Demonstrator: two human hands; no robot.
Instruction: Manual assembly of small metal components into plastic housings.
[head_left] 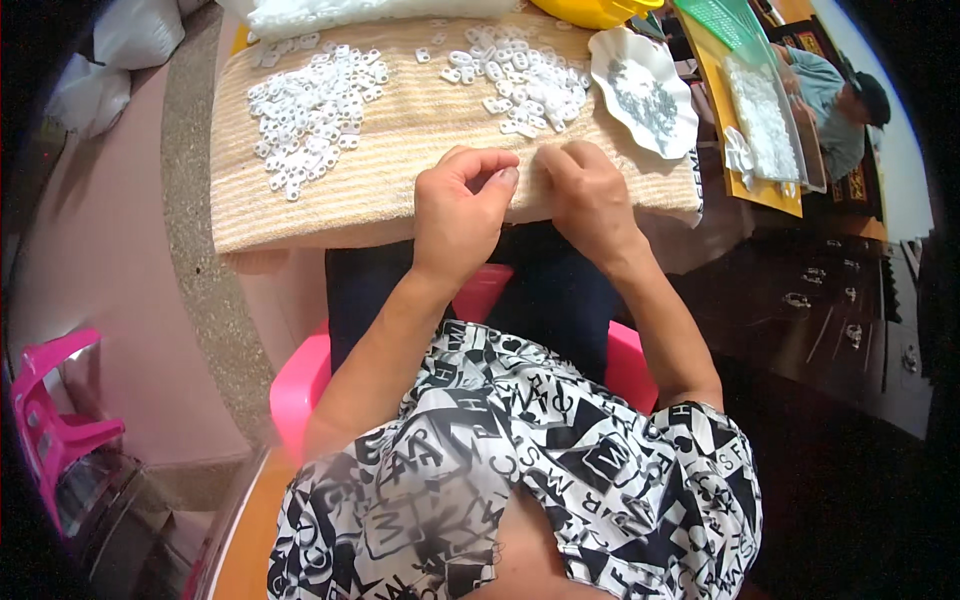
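Observation:
My left hand (462, 208) is closed in a pinch, thumb tip against the fingertips, above the front edge of the striped towel (390, 205). Close beside it, my right hand (588, 195) is closed with its fingers curled down. Whatever either hand holds is too small or hidden to make out. Beyond my hands lies a loose pile of small white plastic pieces with holes (545, 90). To the left spreads another pile of similar white pieces (310, 115). A white wavy-rimmed dish (607, 60) with small grey bits in it stands right of my right hand.
A clear bag of white pieces (330, 10) and a yellow basin (600, 12) sit at the far edge. At right, another person (835, 110) is by a table with a tray of white pieces (765, 120) and a green basket (715, 22). A pink stool (60, 430) stands at left.

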